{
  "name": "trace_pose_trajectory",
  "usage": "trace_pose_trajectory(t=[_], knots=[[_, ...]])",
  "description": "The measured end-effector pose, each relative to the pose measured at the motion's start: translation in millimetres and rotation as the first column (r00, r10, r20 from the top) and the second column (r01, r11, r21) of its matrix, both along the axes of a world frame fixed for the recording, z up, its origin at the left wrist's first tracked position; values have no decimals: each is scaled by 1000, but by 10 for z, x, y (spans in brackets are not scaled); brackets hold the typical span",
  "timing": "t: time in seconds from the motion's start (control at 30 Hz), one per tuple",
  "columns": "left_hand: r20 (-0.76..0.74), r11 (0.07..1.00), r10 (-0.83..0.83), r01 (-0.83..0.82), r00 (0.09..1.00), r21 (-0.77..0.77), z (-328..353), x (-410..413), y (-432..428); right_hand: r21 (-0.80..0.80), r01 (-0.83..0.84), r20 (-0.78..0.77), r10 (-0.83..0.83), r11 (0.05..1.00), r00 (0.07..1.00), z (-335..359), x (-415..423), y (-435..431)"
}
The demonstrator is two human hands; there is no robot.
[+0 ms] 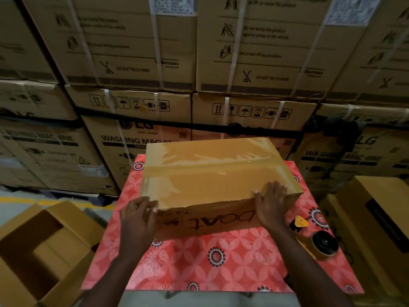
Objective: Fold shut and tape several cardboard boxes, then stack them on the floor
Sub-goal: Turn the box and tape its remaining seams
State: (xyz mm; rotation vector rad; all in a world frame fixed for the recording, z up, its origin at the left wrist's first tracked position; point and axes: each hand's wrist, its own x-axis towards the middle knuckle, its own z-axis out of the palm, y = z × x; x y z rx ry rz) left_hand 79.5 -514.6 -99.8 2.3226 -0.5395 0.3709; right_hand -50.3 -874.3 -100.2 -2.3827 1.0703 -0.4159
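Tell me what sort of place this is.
Most likely an appliance warehouse or stockroom: strapped washing machine cartons are stacked high behind, a taped box sits on a cloth-covered packing table with a tape dispenser beside it, and an open carton stands on the floor.

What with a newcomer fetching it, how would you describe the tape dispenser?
Find the pink flowered tablecloth. At its right edge, right of the taped box, lies the tape dispenser: yellow with a dark roll, unlike the brown cardboard all around.
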Motion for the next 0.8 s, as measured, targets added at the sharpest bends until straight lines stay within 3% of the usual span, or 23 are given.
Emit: trace_pose_trajectory(t=[0.1, 0.17, 0.23, 0.3, 0.5, 0.6, 0.8], knots=[[-59, 992, -10, 2, 998, -128, 28, 159, -3, -9, -23, -129, 22, 1000, 991, 81, 191, 592], [-225, 968, 0, -56, 974, -243, 0, 379, -50, -39, -154, -186, 145, 987, 972, 86, 329, 1148], [-499, 921, -40, -162, 865, -355, -30, 611, -84, -59, -266, -231, 246, 962, 941, 91, 451, 1691], [-637, 878, -139, -203, 758, -434, -98, 735, -100, -42, -311, -236, 293, 949, 926, 114, 539, 2036], [-665, 745, -322, -254, 673, -617, 93, 386, -161, 43, -340, -102, 342, 940, 934, 137, 650, 2057], [-673, 693, -294, -333, 679, -639, 53, 126, -232, 73, -342, 6, 342, 937, 940, 148, 628, 1932], [-702, 631, -183, -465, 688, -620, -124, -822, -696, 2, -132, 246, 127, 991, 961, 40, 491, 1478]])
